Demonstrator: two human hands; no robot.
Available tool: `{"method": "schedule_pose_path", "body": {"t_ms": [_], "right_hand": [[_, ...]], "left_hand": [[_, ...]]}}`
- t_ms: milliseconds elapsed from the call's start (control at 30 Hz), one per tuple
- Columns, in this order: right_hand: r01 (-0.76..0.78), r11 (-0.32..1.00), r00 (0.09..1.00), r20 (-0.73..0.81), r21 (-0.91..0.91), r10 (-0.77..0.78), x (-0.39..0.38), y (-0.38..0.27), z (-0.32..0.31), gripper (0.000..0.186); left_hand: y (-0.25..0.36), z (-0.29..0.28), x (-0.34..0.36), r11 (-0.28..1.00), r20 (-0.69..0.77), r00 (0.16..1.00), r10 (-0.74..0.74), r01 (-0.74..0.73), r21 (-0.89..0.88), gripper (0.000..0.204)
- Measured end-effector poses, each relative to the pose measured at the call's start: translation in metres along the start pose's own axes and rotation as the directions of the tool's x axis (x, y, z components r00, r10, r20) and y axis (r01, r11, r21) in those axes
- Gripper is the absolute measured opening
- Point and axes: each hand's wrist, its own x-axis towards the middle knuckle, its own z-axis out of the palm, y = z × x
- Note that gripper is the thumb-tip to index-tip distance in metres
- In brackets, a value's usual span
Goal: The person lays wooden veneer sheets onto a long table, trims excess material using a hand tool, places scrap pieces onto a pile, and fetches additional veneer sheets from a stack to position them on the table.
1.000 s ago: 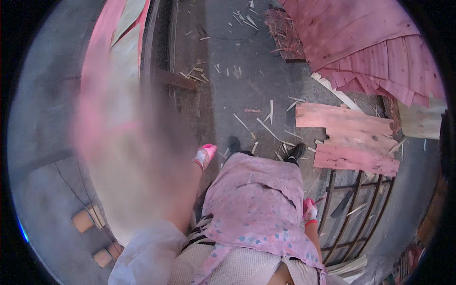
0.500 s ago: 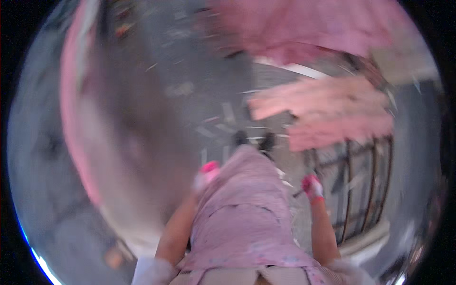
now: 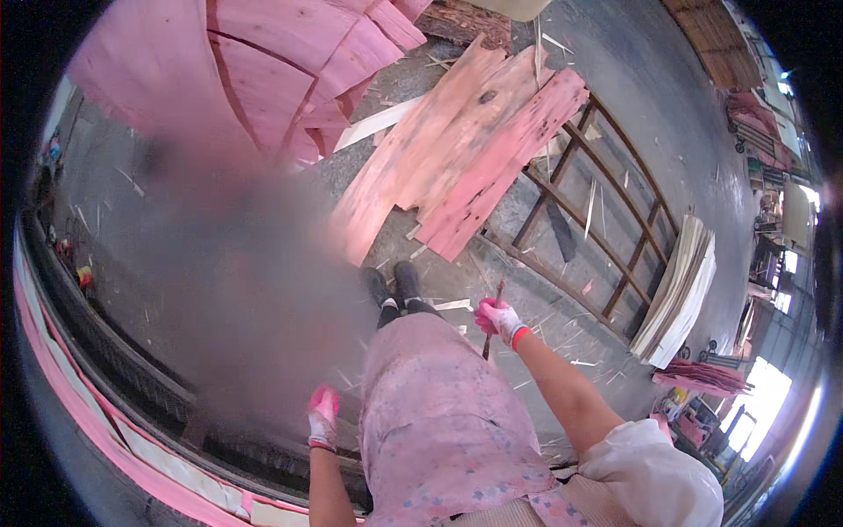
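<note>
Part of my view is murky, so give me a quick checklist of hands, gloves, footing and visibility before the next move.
1. Right hand gripping the slender tool: ok.
2. Left hand empty: cannot tell; its palm is hidden.
3. Gloves on both hands: ok.
4. Footing by the dark shoes free of wood strips: not ok, pale strips lie nearby.
5. View left of centre sharp: not ok, a grey blur covers it.
</note>
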Motion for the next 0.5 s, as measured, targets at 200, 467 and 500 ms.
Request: {"method": "schedule_pose_path", "body": {"t_ms": [200, 467, 500], "right_hand": [[-0.065, 0.998, 0.996, -0.063, 0.005, 0.065, 0.039, 0.002, 0.011, 0.029], [-0.098, 0.988, 0.995, 0.016, -0.116, 0.101, 0.2, -0.004, 0.108, 0.023], [-0.116, 0.986, 0.992, 0.028, -0.12, 0.12, 0.224, 0.002, 0.132, 0.023]], "left_hand": [[0.045, 0.034, 0.034, 0.986, 0.066, 0.992, 0.11, -0.1, -0.133, 0.035], [0.045, 0.091, 0.049, 0.979, 0.156, 0.982, 0.104, -0.073, -0.188, 0.048], [0.028, 0.089, 0.057, 0.93, 0.181, 0.972, 0.151, -0.078, -0.36, 0.049]]}}
